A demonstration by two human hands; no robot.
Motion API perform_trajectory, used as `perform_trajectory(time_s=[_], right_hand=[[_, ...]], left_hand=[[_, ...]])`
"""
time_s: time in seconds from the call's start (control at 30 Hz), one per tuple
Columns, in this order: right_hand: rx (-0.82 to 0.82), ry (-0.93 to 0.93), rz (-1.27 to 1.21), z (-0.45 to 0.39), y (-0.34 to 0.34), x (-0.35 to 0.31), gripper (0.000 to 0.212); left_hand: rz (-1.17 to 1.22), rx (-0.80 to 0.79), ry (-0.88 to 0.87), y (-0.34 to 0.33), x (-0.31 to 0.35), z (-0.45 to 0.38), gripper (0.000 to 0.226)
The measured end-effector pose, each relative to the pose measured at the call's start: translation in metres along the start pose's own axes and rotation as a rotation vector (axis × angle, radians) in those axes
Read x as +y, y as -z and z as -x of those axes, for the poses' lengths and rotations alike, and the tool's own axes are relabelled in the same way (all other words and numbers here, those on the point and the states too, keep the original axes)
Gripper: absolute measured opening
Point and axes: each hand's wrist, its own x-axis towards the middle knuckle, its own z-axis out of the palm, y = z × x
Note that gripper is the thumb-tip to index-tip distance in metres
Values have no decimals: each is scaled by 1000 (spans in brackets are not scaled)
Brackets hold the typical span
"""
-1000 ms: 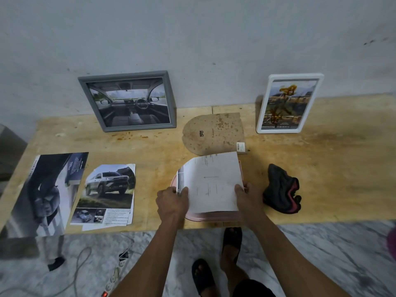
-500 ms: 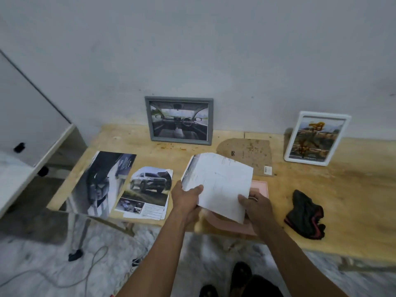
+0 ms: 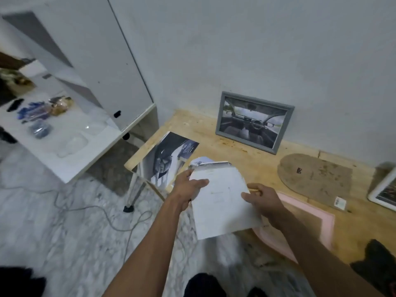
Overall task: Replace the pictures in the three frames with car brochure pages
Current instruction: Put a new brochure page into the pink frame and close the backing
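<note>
Left hand (image 3: 188, 185) fingers curled round white sheet (image 3: 220, 202) at left edge; right hand (image 3: 261, 200) pinches right edge. Sheet lifted above tabletop (image 3: 246, 159) front edge, over pink frame (image 3: 308, 228). Grey frame (image 3: 254, 122) leans on wall. Brochure page (image 3: 167, 157) lies at left corner.

white sheet (image 3: 220, 202) lifted off pink frame (image 3: 308, 224) | carried left, past table edge

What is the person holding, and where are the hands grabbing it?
A white sheet of paper. The left hand grips its left edge; the right hand grips its right edge.
</note>
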Motion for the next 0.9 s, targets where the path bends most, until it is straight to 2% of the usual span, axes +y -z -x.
perform_trajectory(time_s=[0.03, 0.17, 0.37, 0.53, 0.7, 0.8, 0.9], right_hand=[[-4, -20, -43, -4, -10, 2, 33], [50, -98, -108, -33, -44, 3, 16], [67, -152, -214, -77, -110, -31, 10], [150, -171, -120, -124, -183, -65, 16], [190, -167, 110, -167, -245, -90, 9], [255, -185, 151, -185, -269, -100, 6], [305, -224, 197, -202, -284, -101, 10]], left_hand=[[31, 62, 21, 9, -5, -4, 56], [55, 238, 81, 40, -11, -18, 35], [-116, 266, 29, 88, 1, -71, 22], [-387, 325, -11, 147, 35, -143, 14], [-577, 326, -7, 196, 60, -213, 20], [-708, 285, 4, 210, 65, -249, 23], [-854, 228, -6, 214, 62, -277, 37]])
